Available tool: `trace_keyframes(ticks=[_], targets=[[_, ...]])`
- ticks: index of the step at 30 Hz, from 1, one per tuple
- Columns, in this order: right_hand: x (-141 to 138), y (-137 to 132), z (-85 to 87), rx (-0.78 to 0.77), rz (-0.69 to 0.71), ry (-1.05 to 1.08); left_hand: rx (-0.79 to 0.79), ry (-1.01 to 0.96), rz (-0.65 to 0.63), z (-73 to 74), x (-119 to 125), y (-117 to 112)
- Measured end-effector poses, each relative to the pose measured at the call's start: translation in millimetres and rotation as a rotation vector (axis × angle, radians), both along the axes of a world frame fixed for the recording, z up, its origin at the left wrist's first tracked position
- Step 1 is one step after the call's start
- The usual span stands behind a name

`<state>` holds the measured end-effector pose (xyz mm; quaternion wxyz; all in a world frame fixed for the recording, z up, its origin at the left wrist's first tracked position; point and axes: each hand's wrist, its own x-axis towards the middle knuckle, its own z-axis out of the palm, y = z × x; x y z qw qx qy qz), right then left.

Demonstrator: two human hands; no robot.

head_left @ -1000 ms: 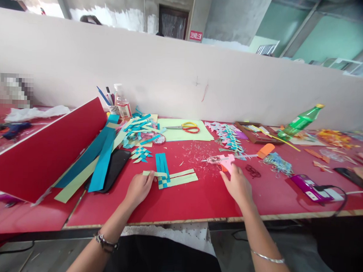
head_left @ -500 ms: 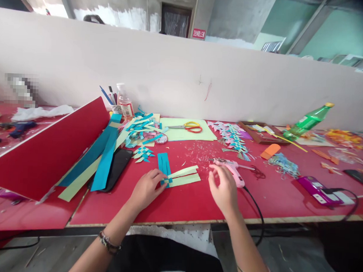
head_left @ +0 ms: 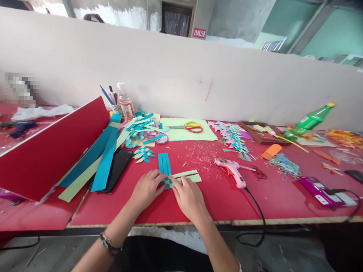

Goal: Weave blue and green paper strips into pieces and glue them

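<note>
A small weave of paper strips lies flat on the red table, its blue strips pointing away from me and its pale yellow strips to the right. My left hand is closed at the left edge of the woven corner, fingertips gripping it. From the right, my right hand presses its thumb and fingers together at the same checkered corner, covering part of the yellow strips. A pink glue gun lies on its side to the right of my right hand.
Behind the weave are a finished checkered piece, scissors on yellow paper and a pile of scraps. Long strips and a black phone lie left, beside a red board. A green bottle leans at right.
My right hand has moved left from beside the glue gun onto the woven corner. My left hand has stayed at the weave.
</note>
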<state>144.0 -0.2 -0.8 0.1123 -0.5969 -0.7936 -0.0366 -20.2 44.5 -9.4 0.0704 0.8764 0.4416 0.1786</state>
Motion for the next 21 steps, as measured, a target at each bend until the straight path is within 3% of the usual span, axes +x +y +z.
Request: trace_keyframes(ticks=[15,21], targets=[[31,0,-6.8,0.015,-0.221,0.020,-0.017,-0.034,0.031,-1.3,0,0],[19,-2,-4.5,0.012,-0.078,0.053,-0.009,-0.055,0.024,-2.1,-1,1]])
